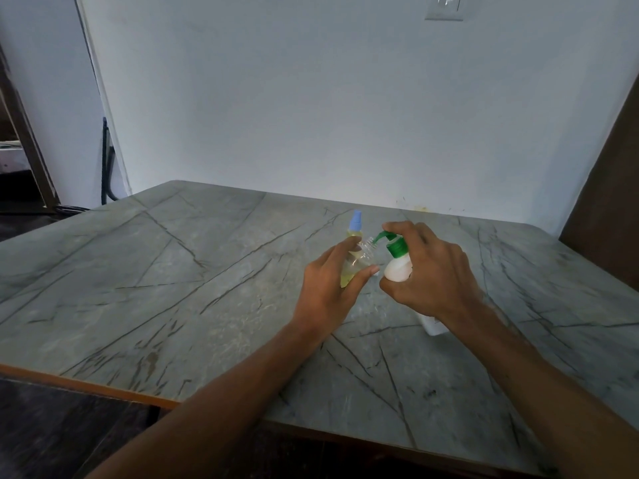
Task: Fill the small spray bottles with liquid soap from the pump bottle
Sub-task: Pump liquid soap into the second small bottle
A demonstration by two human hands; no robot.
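Dim, even light with a cool bluish cast leaves the wall (pixel 311 98) brightest at its middle and the frame's corners dark. The bench (pixel 173 288) shows only a dull sheen, shadows on it are faint and soft-edged, and the clear spray bottle (pixel 358 260) carries small pale highlights. Wide-angle distortion bows the bench edges, and detail softens toward the bottom.

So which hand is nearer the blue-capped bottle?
Left. The left hand is just in front of the blue-capped bottle, holding the open bottle; right hand is farther right, on the pump bottle.
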